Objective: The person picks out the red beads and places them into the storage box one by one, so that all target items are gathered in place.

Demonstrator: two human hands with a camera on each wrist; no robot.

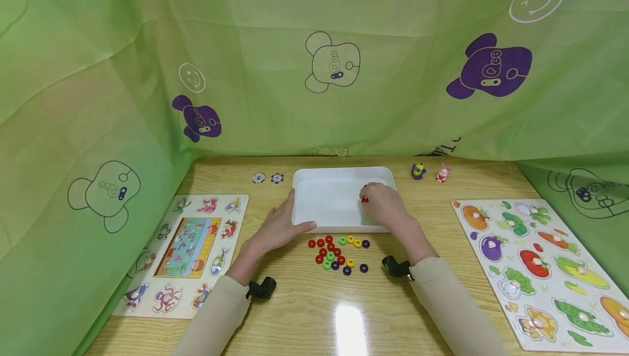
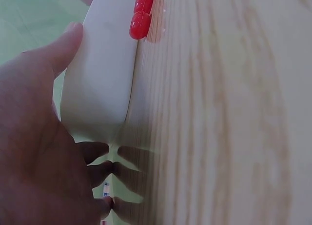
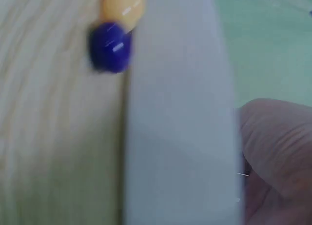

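Observation:
A white rectangular tray (image 1: 319, 229) lies on the table. My right hand (image 1: 385, 203) reaches into its right half, fingertips pinching a small red ring bead (image 1: 365, 200); in the right wrist view, the hand is partly hidden behind the tray wall (image 3: 183, 112). At the tray's front left corner rests my left hand (image 1: 277, 227), its thumb along the front wall and its fingers by the left side. Just in front of the tray lie loose ring beads: red (image 1: 322, 252), green (image 1: 330, 256), yellow (image 1: 350, 263) and purple (image 1: 346, 271).
A sea-animal puzzle board (image 1: 228, 247) lies at the left, a vegetable puzzle board (image 1: 496, 285) at the right. Two poker chips (image 1: 277, 178) sit behind the left hand. Two small figures, one yellow and purple (image 1: 418, 171), one pink (image 1: 443, 173), stand at the back right.

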